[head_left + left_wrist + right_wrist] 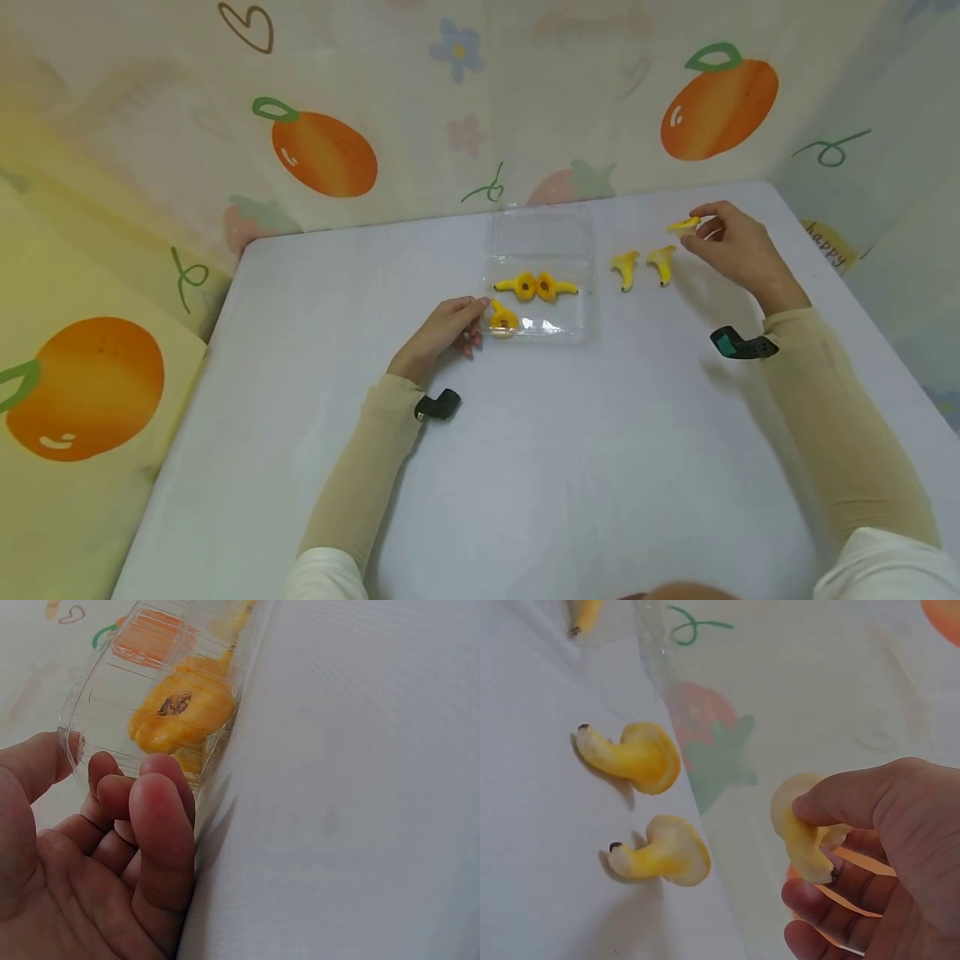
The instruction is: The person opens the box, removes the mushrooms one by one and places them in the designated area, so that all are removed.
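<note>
Your left hand pinches the near-left edge of the clear, rectangular plastic box; grip lightly, thin wall probably flexes. Inside: three yellow, mushroom-shaped pieces with brown centres, one near-left, two farther in, caps together, stems outward. Open clear lid on the far side. Right of the box, two loose yellow mushroom-shaped pieces with dark stem tips on the white surface. Beyond, your right hand pinches a similar yellow piece, raised. I'd carry it over the loose pair, lower it centre-up beside the near-left one, release low.
</note>
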A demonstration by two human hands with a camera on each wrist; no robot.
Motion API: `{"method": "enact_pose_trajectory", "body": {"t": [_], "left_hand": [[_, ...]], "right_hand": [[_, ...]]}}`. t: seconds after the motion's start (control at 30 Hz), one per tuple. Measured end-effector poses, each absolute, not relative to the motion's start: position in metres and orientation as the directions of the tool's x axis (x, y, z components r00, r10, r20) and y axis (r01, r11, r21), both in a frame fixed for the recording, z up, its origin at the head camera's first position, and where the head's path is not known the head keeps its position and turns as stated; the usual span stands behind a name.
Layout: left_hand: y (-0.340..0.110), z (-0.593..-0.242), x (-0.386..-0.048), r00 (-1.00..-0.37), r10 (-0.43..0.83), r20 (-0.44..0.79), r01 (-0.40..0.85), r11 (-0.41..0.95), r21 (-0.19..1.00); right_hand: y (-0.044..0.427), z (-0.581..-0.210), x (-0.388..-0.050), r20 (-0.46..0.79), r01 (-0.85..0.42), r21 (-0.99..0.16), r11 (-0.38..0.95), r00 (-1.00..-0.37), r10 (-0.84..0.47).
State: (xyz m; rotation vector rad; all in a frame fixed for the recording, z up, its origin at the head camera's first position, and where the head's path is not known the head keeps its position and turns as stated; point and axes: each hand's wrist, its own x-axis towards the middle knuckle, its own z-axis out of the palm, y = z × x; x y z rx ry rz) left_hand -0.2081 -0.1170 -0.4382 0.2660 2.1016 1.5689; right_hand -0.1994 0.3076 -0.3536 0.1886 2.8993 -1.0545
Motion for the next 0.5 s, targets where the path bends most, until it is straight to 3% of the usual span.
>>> {"method": "enact_pose_trajectory", "body": {"t": [0.5], "left_hand": [[-0.1164, -0.4352, -0.2076, -0.86, 0.409, -0.306, -0.177, 0.323, 0.93]], "right_hand": [[0.3125, -0.3643, -0.1969, -0.117, 0.194, -0.64, 0.743, -0.981, 0.156]]}}
